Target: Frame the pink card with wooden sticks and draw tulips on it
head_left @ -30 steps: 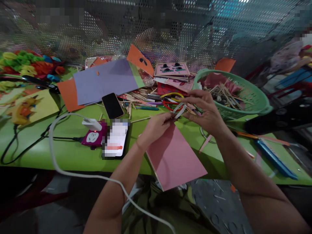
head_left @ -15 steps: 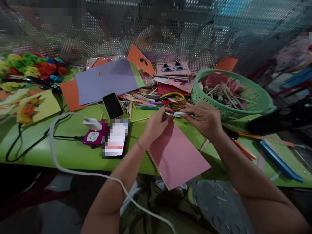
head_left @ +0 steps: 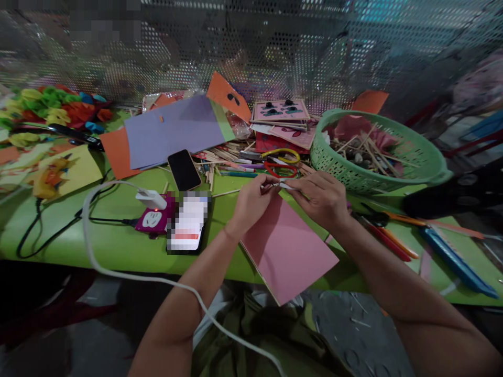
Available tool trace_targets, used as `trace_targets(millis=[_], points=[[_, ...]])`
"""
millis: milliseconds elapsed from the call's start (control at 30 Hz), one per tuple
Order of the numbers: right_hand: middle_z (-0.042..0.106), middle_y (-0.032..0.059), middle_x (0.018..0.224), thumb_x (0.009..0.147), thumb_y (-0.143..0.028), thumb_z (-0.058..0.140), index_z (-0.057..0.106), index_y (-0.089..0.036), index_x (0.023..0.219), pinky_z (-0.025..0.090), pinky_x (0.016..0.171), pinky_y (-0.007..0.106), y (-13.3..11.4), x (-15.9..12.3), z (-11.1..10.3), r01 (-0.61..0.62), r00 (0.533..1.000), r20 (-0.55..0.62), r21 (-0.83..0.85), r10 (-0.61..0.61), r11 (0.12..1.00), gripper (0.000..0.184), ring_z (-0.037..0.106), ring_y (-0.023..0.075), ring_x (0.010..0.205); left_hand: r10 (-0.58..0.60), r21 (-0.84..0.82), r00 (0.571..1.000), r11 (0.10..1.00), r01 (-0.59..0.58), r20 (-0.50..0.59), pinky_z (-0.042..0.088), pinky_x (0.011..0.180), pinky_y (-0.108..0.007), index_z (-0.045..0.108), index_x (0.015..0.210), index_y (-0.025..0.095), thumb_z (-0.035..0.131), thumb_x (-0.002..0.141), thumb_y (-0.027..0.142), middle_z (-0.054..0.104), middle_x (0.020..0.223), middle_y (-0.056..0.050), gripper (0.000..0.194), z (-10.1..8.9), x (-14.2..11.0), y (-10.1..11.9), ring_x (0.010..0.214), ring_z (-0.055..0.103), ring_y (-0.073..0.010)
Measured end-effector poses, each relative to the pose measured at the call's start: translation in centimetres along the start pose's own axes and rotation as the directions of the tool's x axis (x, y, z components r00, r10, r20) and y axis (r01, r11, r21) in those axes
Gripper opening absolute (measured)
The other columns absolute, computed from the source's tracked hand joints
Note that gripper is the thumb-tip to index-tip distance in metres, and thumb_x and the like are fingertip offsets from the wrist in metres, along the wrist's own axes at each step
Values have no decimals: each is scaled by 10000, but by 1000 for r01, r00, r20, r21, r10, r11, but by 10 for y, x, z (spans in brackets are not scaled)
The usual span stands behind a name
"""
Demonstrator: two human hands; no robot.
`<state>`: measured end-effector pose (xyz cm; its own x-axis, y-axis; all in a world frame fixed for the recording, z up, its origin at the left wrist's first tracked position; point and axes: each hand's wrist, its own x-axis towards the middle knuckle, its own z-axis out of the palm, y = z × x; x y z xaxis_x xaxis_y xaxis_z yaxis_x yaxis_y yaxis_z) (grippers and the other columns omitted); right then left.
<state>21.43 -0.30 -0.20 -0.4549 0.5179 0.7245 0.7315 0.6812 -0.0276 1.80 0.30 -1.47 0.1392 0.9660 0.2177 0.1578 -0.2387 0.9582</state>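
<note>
My left hand [head_left: 254,201] and my right hand [head_left: 323,199] meet above the top edge of a pink sheet of card [head_left: 293,256]. Between their pinched fingertips is a small white strip [head_left: 287,186], perhaps paper; its exact kind is too small to make out. Fingers of both hands hide most of it. The pink card lies at an angle, its near corner jutting past the table edge. Just beyond the fingertips lie red-handled scissors [head_left: 280,169] and yellow-handled scissors [head_left: 288,152].
A green basket [head_left: 341,166] of sticks and scraps stands at right. A phone [head_left: 184,170], a lit phone [head_left: 188,222] and a purple power socket [head_left: 170,204] sit at left. A white cable [head_left: 149,279] crosses my left forearm. A blue cutter [head_left: 458,262] lies far right.
My right hand has drawn closer to my left, and less of the white strip shows between them. The pink card stays nearly in place; the view has shifted slightly.
</note>
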Motion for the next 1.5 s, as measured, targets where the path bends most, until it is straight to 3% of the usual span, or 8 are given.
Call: trace_targets(millis=[233,567,967,1200,1300,1500], points=[[788,45,859,1001,-335,666,814,-334,985,553,976,507,2,-3,4,-121,992,32,121,118,985,148,722,278,857,-20,4,1000,1000,20,-6,481,783,-258,707,920,192,714,883,127,753,921,-10,75,-1,-1,2,826,652,-134],[794,34,841,1011,-295,637,798,-309,989,565,963,455,-1,-2,4,-30,1000,-2,32,30,999,163,706,251,806,-98,-181,995,978,100,20,403,681,-241,642,796,186,728,809,133,570,703,60,102,0,4,2,670,477,-99],[786,51,876,999,-287,648,799,-307,1028,593,855,424,-7,-2,5,-126,992,21,162,125,979,155,739,256,845,-92,-51,996,994,92,-3,405,651,-247,646,791,193,696,830,173,598,713,46,66,-2,1,5,667,493,-108],[830,63,998,969,-316,673,812,-286,1084,595,847,428,-4,4,5,-220,975,110,343,193,913,183,753,270,922,-43,-26,999,999,43,0,439,703,-252,641,804,192,686,836,153,635,751,39,68,-5,1,8,703,536,-114],[825,44,940,992,-306,626,829,-289,1033,581,818,405,1,4,6,-314,949,159,421,272,851,207,743,249,886,-45,-26,999,999,45,-10,439,707,-254,635,805,193,700,845,148,642,767,34,88,-8,0,11,711,544,-113],[779,34,830,937,-405,727,828,-289,923,558,749,383,8,0,12,-425,904,198,522,379,740,154,702,240,816,-36,-23,999,999,36,-4,434,707,-256,640,826,199,716,879,180,657,798,22,94,-9,0,11,736,558,-118]])
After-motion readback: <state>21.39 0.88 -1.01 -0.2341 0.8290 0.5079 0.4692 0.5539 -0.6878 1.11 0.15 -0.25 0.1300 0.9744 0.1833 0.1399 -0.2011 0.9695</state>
